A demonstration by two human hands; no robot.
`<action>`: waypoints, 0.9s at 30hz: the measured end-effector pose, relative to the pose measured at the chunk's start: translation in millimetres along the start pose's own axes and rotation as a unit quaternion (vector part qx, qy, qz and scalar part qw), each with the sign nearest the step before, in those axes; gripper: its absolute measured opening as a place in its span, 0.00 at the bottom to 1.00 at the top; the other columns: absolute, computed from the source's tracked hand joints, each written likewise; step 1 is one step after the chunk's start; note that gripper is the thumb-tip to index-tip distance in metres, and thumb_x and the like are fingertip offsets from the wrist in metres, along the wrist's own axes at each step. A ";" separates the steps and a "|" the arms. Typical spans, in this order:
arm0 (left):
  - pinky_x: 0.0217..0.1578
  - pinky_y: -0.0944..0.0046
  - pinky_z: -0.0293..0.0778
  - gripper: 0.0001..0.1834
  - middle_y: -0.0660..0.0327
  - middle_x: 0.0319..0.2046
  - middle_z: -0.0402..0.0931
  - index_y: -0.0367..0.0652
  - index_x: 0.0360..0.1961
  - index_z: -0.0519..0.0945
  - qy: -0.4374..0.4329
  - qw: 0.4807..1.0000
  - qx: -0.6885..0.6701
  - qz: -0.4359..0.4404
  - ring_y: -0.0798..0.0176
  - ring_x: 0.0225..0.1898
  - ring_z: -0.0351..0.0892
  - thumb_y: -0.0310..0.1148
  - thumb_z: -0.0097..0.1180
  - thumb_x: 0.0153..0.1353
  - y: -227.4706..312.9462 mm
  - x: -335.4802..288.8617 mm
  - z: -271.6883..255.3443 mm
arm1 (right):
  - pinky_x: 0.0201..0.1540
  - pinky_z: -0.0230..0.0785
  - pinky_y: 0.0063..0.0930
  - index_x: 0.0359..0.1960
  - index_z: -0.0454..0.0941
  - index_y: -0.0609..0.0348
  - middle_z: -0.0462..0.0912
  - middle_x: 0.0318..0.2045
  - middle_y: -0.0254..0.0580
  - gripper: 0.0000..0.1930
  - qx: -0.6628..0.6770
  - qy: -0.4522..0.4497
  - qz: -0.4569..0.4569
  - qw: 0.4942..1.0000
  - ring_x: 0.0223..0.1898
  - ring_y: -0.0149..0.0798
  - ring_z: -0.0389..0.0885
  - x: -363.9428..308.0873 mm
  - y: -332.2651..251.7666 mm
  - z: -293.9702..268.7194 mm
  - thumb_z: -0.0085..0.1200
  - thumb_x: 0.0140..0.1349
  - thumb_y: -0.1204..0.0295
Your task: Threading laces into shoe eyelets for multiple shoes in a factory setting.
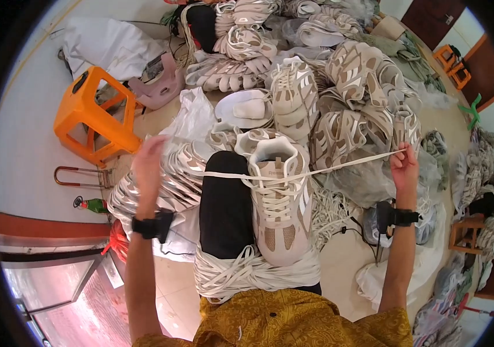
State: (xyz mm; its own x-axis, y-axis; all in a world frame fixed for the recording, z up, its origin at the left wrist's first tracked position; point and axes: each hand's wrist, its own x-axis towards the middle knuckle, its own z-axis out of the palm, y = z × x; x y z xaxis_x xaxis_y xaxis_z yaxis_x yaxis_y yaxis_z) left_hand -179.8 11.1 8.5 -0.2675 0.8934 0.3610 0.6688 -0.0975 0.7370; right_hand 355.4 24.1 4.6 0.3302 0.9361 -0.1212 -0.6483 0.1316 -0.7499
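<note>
A beige and tan sneaker (284, 225) rests on my lap with its toe toward me, laced part of the way up. Pale shoelace (351, 164) runs taut from its upper eyelets to my right hand (404, 168), which pinches it out at the right. Toward the left, the other lace end crosses a black insole-shaped piece (227, 208) lying beside the shoe. My left hand (150, 162) is raised out there, smeared by motion; whether it holds that lace is unclear. Beneath the shoe, a thick bundle of loose laces (253, 272) lies across my lap.
Heaps of similar sneakers (357, 69) fill the floor ahead, with plastic bags among them. More stacked shoes (160, 179) lie by my left arm. An orange stool (94, 115) stands at the left, near a green bottle (94, 205). Another lace tangle (333, 217) lies right of the shoe.
</note>
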 end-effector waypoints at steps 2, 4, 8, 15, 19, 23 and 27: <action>0.36 0.68 0.68 0.07 0.55 0.30 0.75 0.39 0.33 0.76 -0.146 0.985 -0.082 0.050 0.60 0.33 0.75 0.25 0.46 0.55 51.6 -13.7 39.1 | 0.18 0.55 0.15 0.37 0.70 0.63 0.70 0.20 0.32 0.09 0.048 -0.064 0.020 0.997 0.18 0.25 0.64 3.5 6.7 0.2 0.41 0.62 0.69; 0.35 0.65 0.69 0.05 0.55 0.29 0.74 0.38 0.31 0.76 -0.201 0.953 -0.071 0.214 0.58 0.32 0.75 0.24 0.51 0.51 67.3 -28.9 71.0 | 0.17 0.55 0.15 0.37 0.70 0.63 0.70 0.19 0.31 0.09 0.046 -0.105 0.045 0.992 0.17 0.25 0.64 4.8 17.3 12.1 0.42 0.62 0.70; 0.23 0.65 0.71 0.07 0.54 0.22 0.73 0.35 0.34 0.72 -0.350 0.933 -0.033 0.076 0.59 0.20 0.75 0.24 0.47 0.53 87.1 -62.5 86.9 | 0.17 0.54 0.15 0.36 0.69 0.64 0.67 0.17 0.30 0.09 -0.027 -0.139 0.084 0.986 0.16 0.24 0.63 0.3 35.5 28.5 0.44 0.60 0.71; 0.17 0.73 0.69 0.08 0.60 0.18 0.73 0.34 0.35 0.72 -0.310 0.943 -0.109 -0.053 0.70 0.15 0.72 0.25 0.44 0.56 88.3 -76.5 73.7 | 0.29 0.62 0.19 0.31 0.74 0.68 0.76 0.26 0.42 0.09 -0.255 -0.190 0.050 0.947 0.25 0.29 0.71 -27.2 65.9 57.7 0.47 0.53 0.73; 0.16 0.73 0.66 0.07 0.60 0.18 0.74 0.37 0.32 0.75 -0.301 0.943 -0.111 -0.092 0.72 0.16 0.72 0.27 0.47 0.55 85.5 -74.3 77.0 | 0.34 0.65 0.24 0.28 0.75 0.69 0.78 0.28 0.46 0.09 -0.249 -0.269 0.088 0.926 0.29 0.34 0.75 -39.1 75.9 75.7 0.48 0.51 0.73; 0.16 0.74 0.65 0.08 0.60 0.20 0.75 0.37 0.33 0.76 -0.238 0.968 -0.078 0.005 0.72 0.16 0.71 0.27 0.47 0.55 79.3 -74.6 81.1 | 0.38 0.66 0.28 0.29 0.75 0.68 0.77 0.26 0.46 0.09 -0.228 -0.267 0.138 0.926 0.30 0.38 0.76 -44.2 81.8 80.0 0.50 0.50 0.74; 0.18 0.73 0.65 0.08 0.60 0.22 0.76 0.38 0.34 0.76 -0.260 0.946 -0.158 -0.109 0.72 0.16 0.70 0.26 0.48 0.53 82.0 -66.7 69.2 | 0.37 0.66 0.27 0.28 0.75 0.69 0.77 0.24 0.46 0.09 -0.255 -0.284 0.124 0.916 0.28 0.38 0.75 -47.6 86.0 71.5 0.51 0.49 0.74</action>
State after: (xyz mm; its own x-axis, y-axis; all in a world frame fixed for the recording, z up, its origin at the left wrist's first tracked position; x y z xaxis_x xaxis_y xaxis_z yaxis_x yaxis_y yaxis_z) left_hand -59.1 -26.1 5.3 0.0570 0.9945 -0.0882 0.3741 0.0606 0.9254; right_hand 234.8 14.3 -7.6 -0.2886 0.9542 -0.0788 -0.2031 -0.1414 -0.9689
